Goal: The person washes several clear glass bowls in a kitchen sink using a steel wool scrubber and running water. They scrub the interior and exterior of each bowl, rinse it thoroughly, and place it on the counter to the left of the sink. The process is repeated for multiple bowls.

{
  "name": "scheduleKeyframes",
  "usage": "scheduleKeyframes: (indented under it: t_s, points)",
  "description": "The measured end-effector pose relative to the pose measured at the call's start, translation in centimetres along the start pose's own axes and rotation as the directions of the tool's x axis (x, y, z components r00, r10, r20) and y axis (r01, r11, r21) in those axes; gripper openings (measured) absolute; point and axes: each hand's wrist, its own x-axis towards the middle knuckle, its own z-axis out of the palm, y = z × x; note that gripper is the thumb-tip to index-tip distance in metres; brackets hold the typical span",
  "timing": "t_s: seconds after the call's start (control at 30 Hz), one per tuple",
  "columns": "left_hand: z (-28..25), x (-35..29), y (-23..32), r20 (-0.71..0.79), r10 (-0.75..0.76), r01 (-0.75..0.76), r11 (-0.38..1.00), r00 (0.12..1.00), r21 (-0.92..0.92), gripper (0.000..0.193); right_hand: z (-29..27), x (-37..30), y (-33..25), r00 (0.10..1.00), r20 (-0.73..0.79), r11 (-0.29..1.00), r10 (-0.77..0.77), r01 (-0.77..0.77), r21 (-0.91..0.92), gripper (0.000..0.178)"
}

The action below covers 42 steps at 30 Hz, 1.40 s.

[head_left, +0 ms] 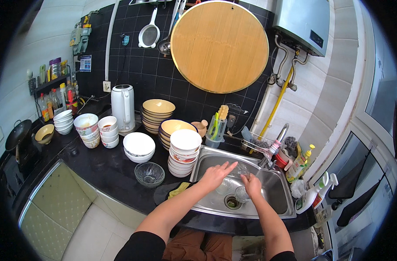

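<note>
Over the steel sink [203, 167], my right hand [252, 186] is closed on the edge of a clear glass bowl [240, 168]. My left hand [216, 176] is at the bowl's left side, its fingers stretched out toward the glass. Whether those fingertips touch it is hard to make out. More clear glassware [242, 194] lies in the basin below my hands, close to the drain [232, 202]. Its exact shape is blurred by the transparency. The faucet [274, 145] rises behind my right hand.
Left of the sink stand a stack of white bowls [183, 152], a glass bowl [150, 175] and a yellow-green cloth [179, 190]. Farther back are tan bowls [158, 114] and a white kettle [123, 108]. Spray bottles [313, 191] and a soap bottle [299, 165] line the right edge.
</note>
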Motion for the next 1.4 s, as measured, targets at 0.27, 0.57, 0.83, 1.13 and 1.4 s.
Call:
scheduleKeyframes:
  t_s: [0.27,0.57,0.83,1.13,1.4]
  points:
    - [-0.8,-1.0,-0.9,-0.033,0.008,-0.008,1.0,0.999,0.017,0.066,0.1,-0.6,-1.5,0.999,-0.016,0.999,-0.043,0.043,-0.029,0.032]
    - [-5.2,-2.5,-1.2,0.011,-0.101,0.101,0.991,0.995,-0.083,0.054,-2.1,-1.7,-6.0,0.979,0.201,0.961,-0.024,-0.033,0.274,0.024]
    - [-15.1,-6.5,-3.4,-0.018,-0.296,0.285,0.932,0.955,-0.224,0.031,-1.2,-4.7,-13.7,0.864,0.484,0.807,-0.14,-0.183,0.561,0.026]
    - [-20.0,-11.6,-11.8,0.179,-0.757,0.746,0.52,0.628,-0.415,0.026,6.8,-3.4,-23.0,0.648,0.756,0.61,-0.092,-0.563,0.557,0.029]
    - [-17.4,-16.8,-15.0,0.307,-0.901,0.887,0.388,0.307,0.25,0.039,8.9,-2.2,-25.4,0.555,0.832,0.618,-0.017,-0.648,0.445,0.028]
